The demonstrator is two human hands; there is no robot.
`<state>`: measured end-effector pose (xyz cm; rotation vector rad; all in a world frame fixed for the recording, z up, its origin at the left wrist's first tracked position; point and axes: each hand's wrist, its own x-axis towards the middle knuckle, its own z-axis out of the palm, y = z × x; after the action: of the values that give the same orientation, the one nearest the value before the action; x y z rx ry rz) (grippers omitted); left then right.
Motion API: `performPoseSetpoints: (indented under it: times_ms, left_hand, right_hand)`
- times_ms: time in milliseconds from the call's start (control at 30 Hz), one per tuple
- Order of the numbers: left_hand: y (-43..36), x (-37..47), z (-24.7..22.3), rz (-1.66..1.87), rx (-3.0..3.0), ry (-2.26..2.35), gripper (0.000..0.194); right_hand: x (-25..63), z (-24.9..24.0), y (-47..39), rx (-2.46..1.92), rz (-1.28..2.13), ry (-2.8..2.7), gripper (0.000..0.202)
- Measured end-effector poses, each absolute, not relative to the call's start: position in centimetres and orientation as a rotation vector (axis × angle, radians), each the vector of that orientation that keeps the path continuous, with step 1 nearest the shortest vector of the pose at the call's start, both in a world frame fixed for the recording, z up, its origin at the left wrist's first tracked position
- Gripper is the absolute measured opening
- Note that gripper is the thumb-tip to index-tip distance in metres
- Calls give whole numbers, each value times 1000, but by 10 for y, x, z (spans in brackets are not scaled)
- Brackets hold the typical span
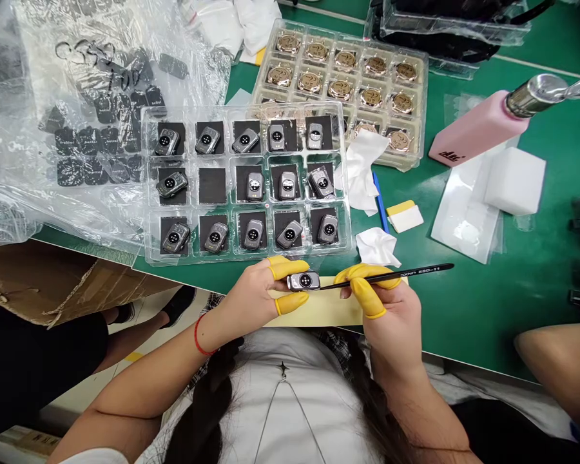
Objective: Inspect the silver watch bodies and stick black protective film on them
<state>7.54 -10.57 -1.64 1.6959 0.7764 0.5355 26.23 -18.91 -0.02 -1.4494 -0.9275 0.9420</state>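
Note:
My left hand (263, 290), in yellow finger cots, pinches a silver-grey watch body (304, 280) whose round dark sensor faces up. In my right hand (386, 299), also with yellow finger cots, is a thin black tweezer-like tool (415, 272), its tip at the right edge of the watch body. Just beyond my hands lies a clear plastic tray (248, 256) with similar watch bodies on black pads; one pocket in the middle row shows only its pad (212, 185). Under my hands is a pale yellow sheet (336, 312) at the table edge.
Behind stands a tray of round gold-coloured parts (341, 87). Plastic bags of black pieces (91, 138) lie left. To the right are white wipes (377, 247), a blue stick (381, 203), a pink bottle (478, 129) and a white block (515, 180). Another person's arm (558, 370) shows far right.

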Motion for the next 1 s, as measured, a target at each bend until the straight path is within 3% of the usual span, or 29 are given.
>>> performPoseSetpoints:
  times_ms: [1000]
  left_hand:
    - [-106, 77, -12, 496, 1624, 805, 35]
  right_hand:
    - [260, -2, -187, -1445, 973, -849, 5]
